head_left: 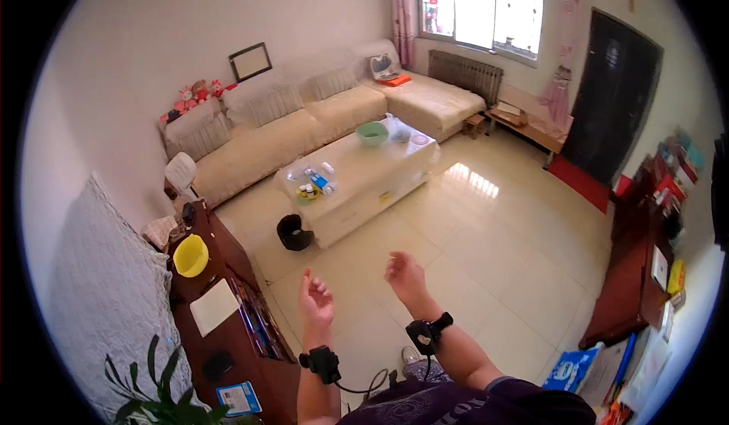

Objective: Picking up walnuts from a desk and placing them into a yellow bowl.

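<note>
My left hand point(316, 300) is raised over the tiled floor, one digit pointing up and the others loosely curled, with nothing visible in it. To its right my right hand point(407, 278) is also in the air, its fingers half bent and apart, and it holds nothing. The two hands do not touch each other or any object. A black wristband device point(322, 364) sits on my left wrist, and another black device point(427, 335) is strapped to my right forearm, with cables running from them. Nearest beyond the hands is a black bin point(293, 233) on the floor.
A covered coffee table point(357, 189) bears a green basin point(372, 133) and small items. Behind it runs a beige sofa point(266, 138). At left, a brown desk point(222, 256) carries a yellow bowl point(190, 255) and a notebook point(214, 306). A brown cabinet point(626, 292) stands right, near a dark door point(619, 94).
</note>
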Available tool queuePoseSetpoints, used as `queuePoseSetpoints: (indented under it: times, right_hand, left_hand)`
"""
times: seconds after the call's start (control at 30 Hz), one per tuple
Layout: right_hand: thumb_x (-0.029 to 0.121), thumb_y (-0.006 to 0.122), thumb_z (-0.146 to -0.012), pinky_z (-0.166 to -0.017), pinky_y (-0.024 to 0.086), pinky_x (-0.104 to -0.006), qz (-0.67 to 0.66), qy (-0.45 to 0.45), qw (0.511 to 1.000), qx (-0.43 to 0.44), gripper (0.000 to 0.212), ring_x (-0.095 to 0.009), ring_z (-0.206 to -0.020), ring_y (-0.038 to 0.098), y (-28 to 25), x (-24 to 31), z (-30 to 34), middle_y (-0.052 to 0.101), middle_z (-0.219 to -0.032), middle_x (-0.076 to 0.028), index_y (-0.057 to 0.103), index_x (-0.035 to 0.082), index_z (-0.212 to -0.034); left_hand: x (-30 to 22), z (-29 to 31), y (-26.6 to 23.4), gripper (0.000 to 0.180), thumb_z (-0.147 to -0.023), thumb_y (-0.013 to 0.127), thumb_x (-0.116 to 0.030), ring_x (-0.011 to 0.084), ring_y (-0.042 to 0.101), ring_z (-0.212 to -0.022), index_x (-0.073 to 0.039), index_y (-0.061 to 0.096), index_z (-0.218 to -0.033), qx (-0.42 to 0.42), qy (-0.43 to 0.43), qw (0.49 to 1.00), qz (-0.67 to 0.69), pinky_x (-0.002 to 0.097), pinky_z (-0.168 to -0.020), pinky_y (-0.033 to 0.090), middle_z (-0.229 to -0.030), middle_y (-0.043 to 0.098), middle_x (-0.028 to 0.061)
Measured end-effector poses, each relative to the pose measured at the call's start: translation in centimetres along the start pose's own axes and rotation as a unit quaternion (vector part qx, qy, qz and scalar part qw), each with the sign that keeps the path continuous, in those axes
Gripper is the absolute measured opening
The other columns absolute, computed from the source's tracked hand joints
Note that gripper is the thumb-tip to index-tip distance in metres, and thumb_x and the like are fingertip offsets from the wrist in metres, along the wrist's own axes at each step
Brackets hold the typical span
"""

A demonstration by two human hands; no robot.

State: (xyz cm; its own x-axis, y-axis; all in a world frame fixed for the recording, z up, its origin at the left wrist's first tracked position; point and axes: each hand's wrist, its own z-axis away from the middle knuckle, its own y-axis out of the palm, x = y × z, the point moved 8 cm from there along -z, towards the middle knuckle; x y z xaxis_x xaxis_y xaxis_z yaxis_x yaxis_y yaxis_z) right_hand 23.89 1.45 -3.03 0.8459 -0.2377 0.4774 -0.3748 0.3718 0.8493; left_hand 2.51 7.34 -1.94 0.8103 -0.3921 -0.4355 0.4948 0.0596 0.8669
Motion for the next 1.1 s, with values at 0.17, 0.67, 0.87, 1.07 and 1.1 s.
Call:
queuePoseSetpoints:
  times: [0.17,0.67,0.87,1.07,1.1]
  right_hand:
    - [0.02,0.051,-0.089,-0.054,0.044,-0.0245,0.022,0.126,0.99,0.058,0.016,-0.012,-0.062,0.053,8.7,-3.3,-11.8,0.055,-0.068,-0.001,0.059,0.007,-0.085]
    - [0.028,0.046,-0.092,-0.054,0.04,-0.0274,0.164,0.345,0.915,0.13,0.025,-0.014,-0.06,0.049,23.8,-31.9,-31.7,0.054,-0.068,-0.003,0.058,0.006,-0.089]
    - [0.023,0.048,-0.091,-0.055,0.04,-0.0288,0.202,0.396,0.887,0.122,0.02,-0.016,-0.063,0.05,29.6,-44.5,-36.0,0.054,-0.069,-0.003,0.056,0.005,-0.088]
    - [0.023,0.051,-0.089,-0.072,0.043,-0.034,0.305,0.429,0.843,0.115,0.019,-0.019,-0.081,0.051,30.4,-58.6,-42.2,0.056,-0.089,-0.007,0.054,0.008,-0.101]
    - [0.023,0.051,-0.089,-0.072,0.043,-0.034,0.313,0.436,0.835,0.119,0.019,-0.019,-0.081,0.051,30.0,-61.1,-44.0,0.056,-0.089,-0.007,0.054,0.008,-0.101]
  left_hand:
    - [-6.1,-7.2,0.3,0.023,-0.093,0.051,-0.024,0.0075,0.046,-0.06,-0.013,0.056,-0.112,-0.063,0.14,0.987,0.048,0.0189,-0.047,0.039,-0.072,0.048,-0.0034]
    - [-28.7,-20.1,-13.4,0.013,-0.087,0.059,-0.022,0.0094,0.052,-0.057,-0.015,0.062,-0.099,-0.223,0.302,0.911,0.172,0.0218,-0.047,0.043,-0.068,0.057,-0.0033]
    - [-37.3,-22.5,-21.2,0.023,-0.088,0.058,-0.024,0.0145,0.056,-0.078,-0.013,0.056,-0.109,-0.309,0.343,0.872,0.163,0.0312,-0.069,0.047,-0.089,0.058,0.001]
    - [-42.4,-24.2,-30.9,0.038,-0.09,0.054,-0.027,0.0188,0.046,-0.105,-0.014,0.045,-0.125,-0.409,0.371,0.829,0.093,0.0385,-0.088,0.038,-0.117,0.049,0.0044]
    - [-43.1,-24.8,-32.3,0.042,-0.092,0.051,-0.027,0.0197,0.045,-0.108,-0.014,0.041,-0.13,-0.443,0.365,0.817,0.06,0.0393,-0.091,0.037,-0.125,0.045,0.0044]
